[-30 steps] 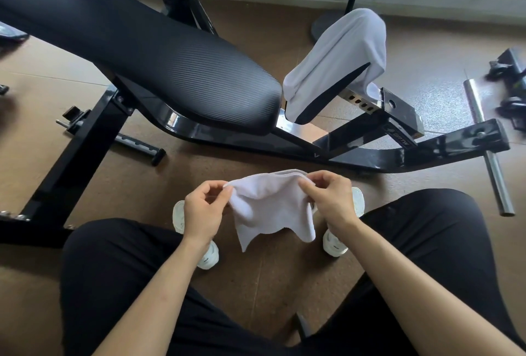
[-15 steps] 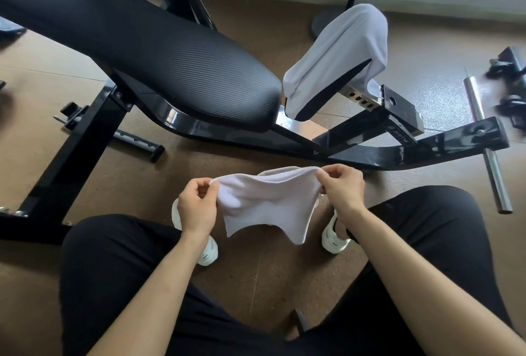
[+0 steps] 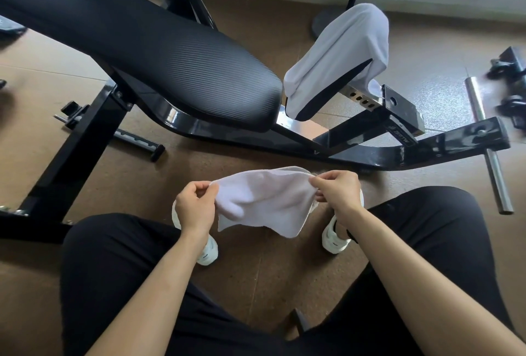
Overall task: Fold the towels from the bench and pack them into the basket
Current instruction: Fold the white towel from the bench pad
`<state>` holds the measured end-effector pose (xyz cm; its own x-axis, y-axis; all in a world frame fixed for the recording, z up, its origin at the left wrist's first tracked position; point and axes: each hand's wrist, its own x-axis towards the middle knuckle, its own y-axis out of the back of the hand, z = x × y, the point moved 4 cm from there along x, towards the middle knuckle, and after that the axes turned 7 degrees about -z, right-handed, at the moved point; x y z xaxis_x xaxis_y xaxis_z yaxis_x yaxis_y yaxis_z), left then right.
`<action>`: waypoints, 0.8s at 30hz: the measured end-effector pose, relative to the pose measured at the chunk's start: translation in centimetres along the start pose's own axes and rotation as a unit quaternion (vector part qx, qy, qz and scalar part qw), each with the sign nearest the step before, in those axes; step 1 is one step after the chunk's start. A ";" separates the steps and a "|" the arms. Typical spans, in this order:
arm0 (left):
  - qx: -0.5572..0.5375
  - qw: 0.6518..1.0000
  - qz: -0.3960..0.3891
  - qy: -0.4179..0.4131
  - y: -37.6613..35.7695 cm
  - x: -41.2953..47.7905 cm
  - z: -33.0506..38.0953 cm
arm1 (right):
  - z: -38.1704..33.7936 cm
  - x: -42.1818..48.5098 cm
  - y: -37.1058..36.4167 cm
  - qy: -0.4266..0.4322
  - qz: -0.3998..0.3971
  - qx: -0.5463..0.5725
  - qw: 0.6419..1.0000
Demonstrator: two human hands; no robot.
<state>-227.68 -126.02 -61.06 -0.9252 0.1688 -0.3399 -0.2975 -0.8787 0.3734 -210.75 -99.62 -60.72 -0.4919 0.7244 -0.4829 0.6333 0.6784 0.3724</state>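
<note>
I see soft, even daylight, bright enough. The bench point(image 3: 159, 54) pad shows a pale sheen, and its frame has small glare spots. Shadows on the floor point(image 3: 256, 264) are weak. The wide lens bends the edges, and the right edge is slightly blurred.

Black bench point(image 3: 170, 62) — white towel point(image 3: 341, 54) draped (far end).

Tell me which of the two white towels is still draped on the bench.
The far towel, hanging over the bench's small raised pad. The other towel is stretched in the air between both hands, left and right.
</note>
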 end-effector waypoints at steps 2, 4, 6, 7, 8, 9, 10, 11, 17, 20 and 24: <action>0.003 1.000 -0.014 0.004 -0.3 -0.4 0.0 | -0.1 -0.6 -0.8 0.000 -0.030 0.034 0.999; 0.000 0.999 -0.041 0.000 -0.8 -0.7 0.0 | -0.3 -1.1 -1.6 0.012 -0.053 0.054 0.997; -0.004 0.996 -0.084 -0.016 -1.6 -1.3 0.3 | -0.5 -1.7 -2.3 0.030 -0.087 0.058 0.994; -0.002 0.994 -0.107 -0.031 -2.0 -1.7 0.5 | -0.7 -2.0 -2.7 0.043 -0.111 0.062 0.991; 0.001 0.990 -0.130 -0.050 -2.4 -2.2 0.9 | -0.8 -2.3 -3.1 0.059 -0.133 0.064 0.987; 0.006 0.986 -0.151 -0.069 -2.8 -2.7 1.2 | -1.0 -2.7 -3.5 0.074 -0.151 0.060 0.984; 0.014 0.982 -0.167 -0.088 -3.2 -3.1 1.5 | -1.1 -3.0 -3.8 0.090 -0.163 0.050 0.981; 0.023 0.977 -0.180 -0.108 -3.5 -3.4 1.8 | -1.3 -3.2 -4.2 0.103 -0.171 0.040 0.979; 0.014 0.960 -0.216 -0.179 -4.7 -4.9 3.0 | -1.6 -4.2 -5.4 0.139 -0.191 0.047 0.971; 0.023 0.961 -0.199 -0.192 -4.9 -4.9 2.8 | -1.6 -4.5 -5.5 0.150 -0.185 0.046 0.970; 0.038 0.959 -0.184 -0.211 -4.9 -5.2 2.8 | -1.8 -4.8 -5.6 0.167 -0.186 0.027 0.968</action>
<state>-222.05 -121.34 -58.70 -0.7628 0.6407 -0.0877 -0.6236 -0.6930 0.3618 -213.01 -106.67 -59.00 -0.8518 0.4371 -0.2886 0.4016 0.8987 0.1761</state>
